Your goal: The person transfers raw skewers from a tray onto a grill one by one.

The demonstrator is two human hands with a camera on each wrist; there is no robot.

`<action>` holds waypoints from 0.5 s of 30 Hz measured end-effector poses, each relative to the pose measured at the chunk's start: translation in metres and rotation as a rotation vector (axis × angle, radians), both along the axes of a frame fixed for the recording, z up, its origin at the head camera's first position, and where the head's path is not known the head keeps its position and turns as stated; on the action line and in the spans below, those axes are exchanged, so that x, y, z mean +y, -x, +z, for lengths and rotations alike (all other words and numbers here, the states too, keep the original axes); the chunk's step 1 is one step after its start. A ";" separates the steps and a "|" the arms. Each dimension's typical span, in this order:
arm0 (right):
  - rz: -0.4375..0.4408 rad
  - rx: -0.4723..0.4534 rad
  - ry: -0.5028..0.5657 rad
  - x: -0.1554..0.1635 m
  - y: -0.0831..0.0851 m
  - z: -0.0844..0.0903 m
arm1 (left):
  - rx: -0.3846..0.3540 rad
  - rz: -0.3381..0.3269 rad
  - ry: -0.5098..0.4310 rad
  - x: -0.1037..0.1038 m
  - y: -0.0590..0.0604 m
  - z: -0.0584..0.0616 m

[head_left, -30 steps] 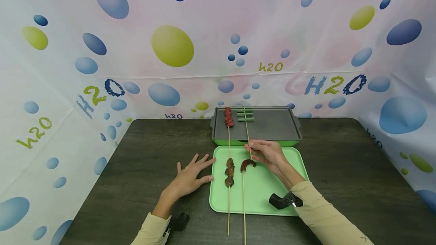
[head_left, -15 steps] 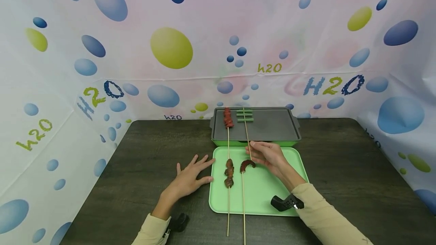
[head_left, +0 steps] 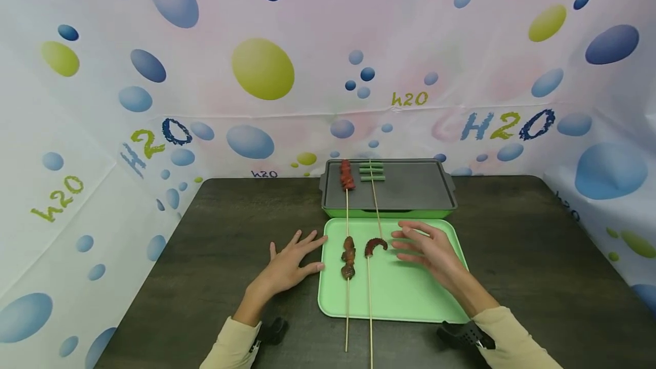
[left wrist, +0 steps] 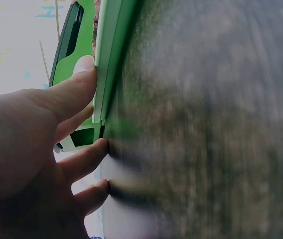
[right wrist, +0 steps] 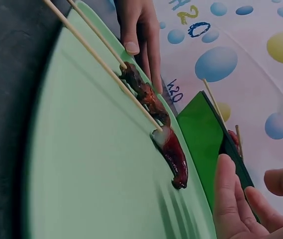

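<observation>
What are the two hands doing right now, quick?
Left hand: open, fingers spread flat on the dark wooden table, thumb against the light green plastic tray.
Right hand: open, over that tray, holding nothing.

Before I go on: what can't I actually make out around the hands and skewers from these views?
- Left wrist view: the table is blurred; the skewers are hidden by the tray rim.
- Head view: whether the right hand touches the tray or hovers.
- Head view: what the food on the skewers is; too small.
- Right wrist view: the grill pan is seen edge-on, its contents mostly hidden.
</observation>
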State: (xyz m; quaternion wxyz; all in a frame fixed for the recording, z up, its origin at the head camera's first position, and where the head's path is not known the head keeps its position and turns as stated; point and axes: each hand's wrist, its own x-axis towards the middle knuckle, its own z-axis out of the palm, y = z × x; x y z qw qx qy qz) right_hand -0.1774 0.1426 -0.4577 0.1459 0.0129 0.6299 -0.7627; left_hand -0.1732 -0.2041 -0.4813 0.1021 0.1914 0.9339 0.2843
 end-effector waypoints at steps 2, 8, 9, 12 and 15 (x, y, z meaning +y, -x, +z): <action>0.021 -0.010 -0.012 0.005 -0.007 0.002 | 0.001 0.002 -0.005 0.001 0.000 0.000; 0.101 -0.023 -0.038 0.015 -0.028 0.006 | -0.010 -0.003 -0.013 0.001 -0.001 0.000; 0.112 -0.023 -0.038 0.016 -0.031 0.007 | -0.010 -0.004 -0.013 0.002 -0.001 0.000; 0.154 -0.027 -0.024 0.020 -0.041 0.008 | 0.000 -0.006 -0.008 0.002 0.000 0.001; 0.219 -0.035 0.000 0.023 -0.050 0.008 | 0.009 -0.003 -0.001 0.002 0.000 0.002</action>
